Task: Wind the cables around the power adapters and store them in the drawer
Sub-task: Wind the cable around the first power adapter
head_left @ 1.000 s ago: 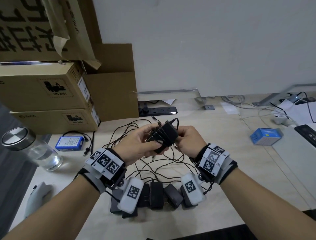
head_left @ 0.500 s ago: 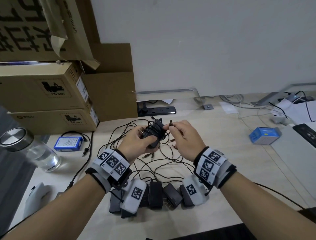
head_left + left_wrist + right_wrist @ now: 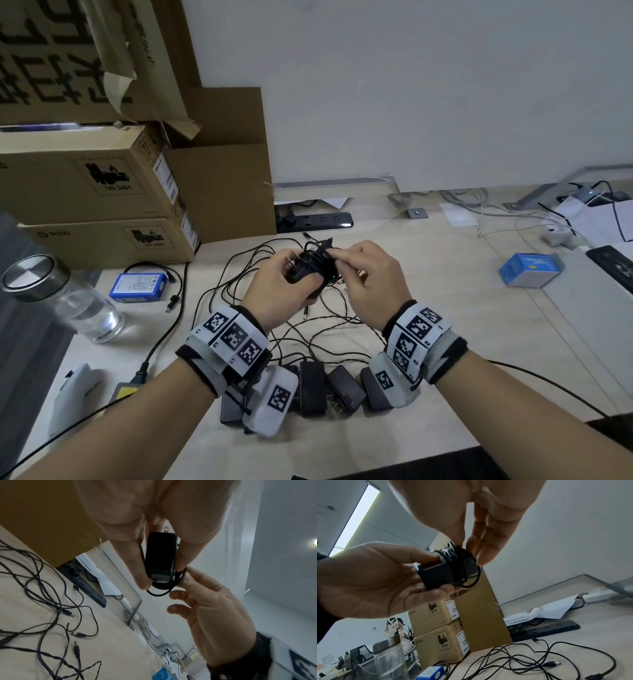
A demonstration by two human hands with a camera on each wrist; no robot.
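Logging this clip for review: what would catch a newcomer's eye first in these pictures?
First, the two hands raised over the desk's middle: the left hand grips a black power adapter with cable coiled round it, while the right hand pinches the cable at its top. Next, the tangle of loose black cables on the desk beneath, with a row of unwound adapters at the near edge. Stacked cardboard boxes fill the far left.
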